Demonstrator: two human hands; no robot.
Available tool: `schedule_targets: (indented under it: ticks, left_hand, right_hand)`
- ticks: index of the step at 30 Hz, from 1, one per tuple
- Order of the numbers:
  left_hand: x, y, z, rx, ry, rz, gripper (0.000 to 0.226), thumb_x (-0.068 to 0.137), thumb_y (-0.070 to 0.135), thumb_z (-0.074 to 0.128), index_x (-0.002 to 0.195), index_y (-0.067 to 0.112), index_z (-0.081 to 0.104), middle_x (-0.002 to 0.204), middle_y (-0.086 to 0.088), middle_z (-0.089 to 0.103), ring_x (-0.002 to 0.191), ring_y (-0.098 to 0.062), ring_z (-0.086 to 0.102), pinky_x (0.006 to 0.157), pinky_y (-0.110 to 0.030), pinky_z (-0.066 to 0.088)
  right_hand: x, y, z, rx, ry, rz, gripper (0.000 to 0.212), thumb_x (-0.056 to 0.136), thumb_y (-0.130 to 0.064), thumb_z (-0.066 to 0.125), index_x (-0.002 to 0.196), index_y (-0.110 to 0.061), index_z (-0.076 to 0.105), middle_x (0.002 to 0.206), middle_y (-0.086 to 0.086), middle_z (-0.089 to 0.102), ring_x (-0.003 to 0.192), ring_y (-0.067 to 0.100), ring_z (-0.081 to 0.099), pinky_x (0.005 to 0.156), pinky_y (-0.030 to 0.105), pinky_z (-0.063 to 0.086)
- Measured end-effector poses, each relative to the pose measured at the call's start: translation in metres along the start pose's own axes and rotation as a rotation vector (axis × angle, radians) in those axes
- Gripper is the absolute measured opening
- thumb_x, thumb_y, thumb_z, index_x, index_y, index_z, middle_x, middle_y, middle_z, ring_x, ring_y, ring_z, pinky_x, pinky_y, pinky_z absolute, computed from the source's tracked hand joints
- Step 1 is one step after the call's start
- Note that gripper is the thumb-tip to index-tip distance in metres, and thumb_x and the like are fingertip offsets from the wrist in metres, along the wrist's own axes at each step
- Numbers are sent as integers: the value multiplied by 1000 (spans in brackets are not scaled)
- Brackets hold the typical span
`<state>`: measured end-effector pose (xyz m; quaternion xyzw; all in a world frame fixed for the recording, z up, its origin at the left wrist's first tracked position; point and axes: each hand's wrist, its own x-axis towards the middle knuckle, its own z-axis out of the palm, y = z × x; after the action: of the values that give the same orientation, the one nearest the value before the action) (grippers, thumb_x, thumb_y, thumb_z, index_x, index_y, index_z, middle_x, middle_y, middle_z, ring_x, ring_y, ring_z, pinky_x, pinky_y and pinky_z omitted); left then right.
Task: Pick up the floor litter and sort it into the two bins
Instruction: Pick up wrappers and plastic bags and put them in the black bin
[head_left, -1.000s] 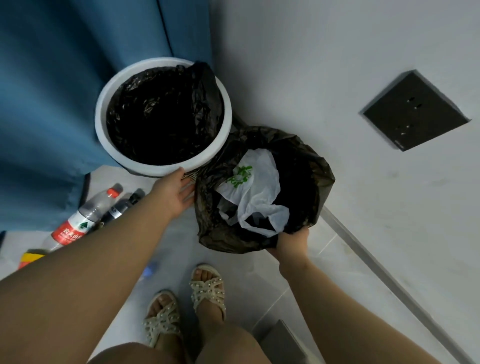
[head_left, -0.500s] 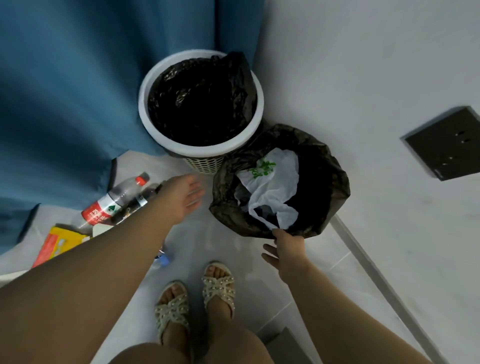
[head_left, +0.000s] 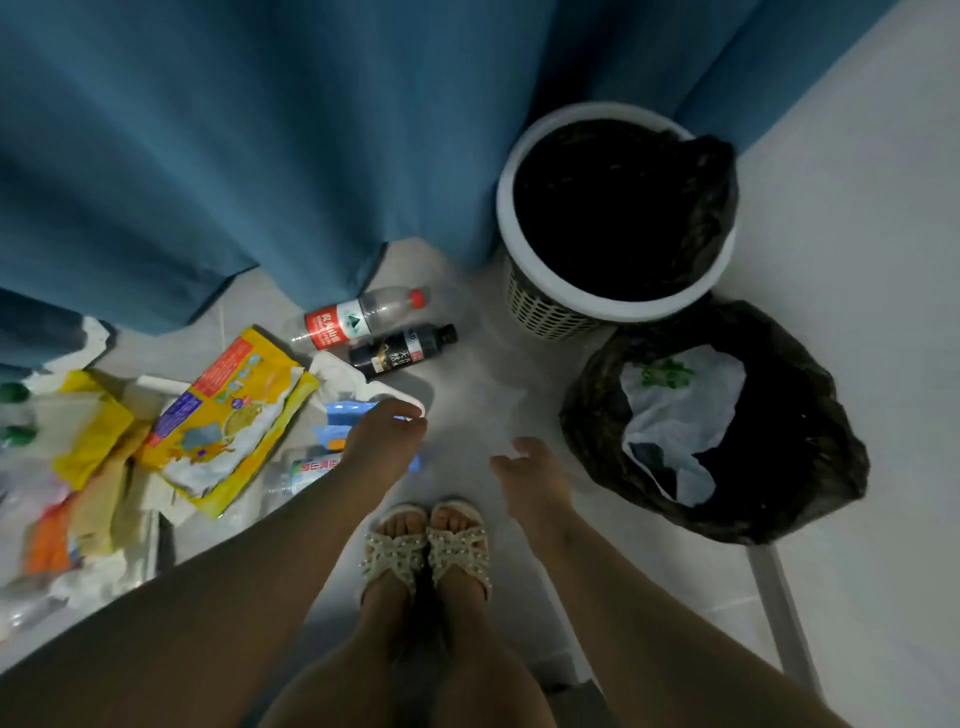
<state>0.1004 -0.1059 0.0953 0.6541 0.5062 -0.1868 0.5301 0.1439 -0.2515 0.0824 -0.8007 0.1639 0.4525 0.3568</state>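
Presently on the floor, left of the white basket bin and black bag bin: clear water bottle, dark bottle, yellow bag, blue packet. Likely all light; bottles stiff, smooth, apt to roll, best gripped mid-body; bag and packet limp film, best pinched at an edge. Left hand over the blue packet, fingers loose, holding nothing; right hand open, empty.

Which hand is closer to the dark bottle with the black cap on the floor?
Left. The left hand is just below the dark black-capped plastic bottle in the picture; the right hand is farther off, toward the black plastic bag.
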Motion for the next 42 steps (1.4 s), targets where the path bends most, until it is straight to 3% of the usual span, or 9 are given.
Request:
schedule_targets:
  ticks: [4, 9, 17, 22, 25, 32, 35, 38, 42]
  left_hand:
    - [3, -23, -20, 318, 115, 55, 28, 95, 16, 46, 119, 9, 58, 117, -12, 63, 109, -30, 58, 86, -31, 44]
    - [28, -59, -38, 460, 207, 102, 30, 93, 22, 52, 122, 19, 54, 123, -6, 57, 108, -24, 57, 90, -37, 51]
    - [97, -101, -41, 714, 207, 216, 47, 93, 25, 52, 138, 22, 40, 143, -2, 38, 124, -20, 46, 94, -28, 43]
    - [139, -134, -30, 755, 175, 284, 59, 89, 29, 59, 142, 22, 34, 155, -5, 19, 139, -26, 30, 106, -32, 37]
    - [160, -152, -26, 751, 154, 264, 72, 86, 34, 62, 146, 25, 24, 158, -6, 7, 145, -28, 15, 112, -38, 30]
    - [184, -174, -15, 586, 183, 274, 68, 85, 27, 62, 144, 21, 29, 156, -9, 14, 138, -31, 28, 107, -41, 36]
    - [190, -174, -13, 499, 214, 281, 59, 85, 20, 62, 139, 18, 39, 149, -7, 28, 131, -30, 38, 103, -39, 40]
    - [192, -172, -12, 457, 261, 301, 50, 84, 16, 62, 132, 16, 49, 138, -7, 44, 125, -31, 43, 100, -39, 39]
    - [192, -177, -11, 394, 297, 318, 41, 83, 13, 63, 124, 14, 56, 128, -8, 54, 116, -32, 49, 94, -37, 41]
  right_hand:
    - [1, -22, 19, -243, -53, -126, 48, 92, -19, 51, 138, -20, 39, 137, 9, 46, 110, 25, 56, 93, 35, 48]
    - [19, -40, 57, -561, -103, -320, 49, 91, -19, 50, 139, -23, 38, 139, 4, 41, 121, 22, 47, 100, 40, 45]
    - [87, -38, 116, -878, -92, -574, 54, 93, -26, 53, 142, -26, 31, 147, -1, 31, 124, 18, 40, 97, 30, 41]
    - [129, -15, 151, -898, -154, -606, 60, 90, -28, 57, 144, -26, 29, 150, 0, 28, 132, 20, 35, 104, 33, 40]
    - [147, -2, 162, -1007, -105, -672, 66, 89, -36, 57, 146, -29, 24, 156, -1, 11, 142, 22, 18, 111, 36, 29]
    - [171, 5, 174, -1130, -51, -697, 65, 90, -34, 55, 146, -34, 23, 158, 1, 5, 146, 26, 1, 113, 40, 18]
    - [179, 4, 174, -1095, -2, -732, 55, 86, -25, 59, 138, -28, 41, 150, 3, 31, 142, 28, 18, 109, 41, 23]
    - [184, 6, 176, -1080, 162, -854, 44, 64, -16, 79, 106, -19, 66, 105, 6, 67, 111, 35, 57, 90, 45, 45]
    - [186, 11, 173, -974, 293, -998, 13, 64, -17, 70, 76, -20, 65, 70, -2, 66, 80, 29, 63, 80, 37, 44]
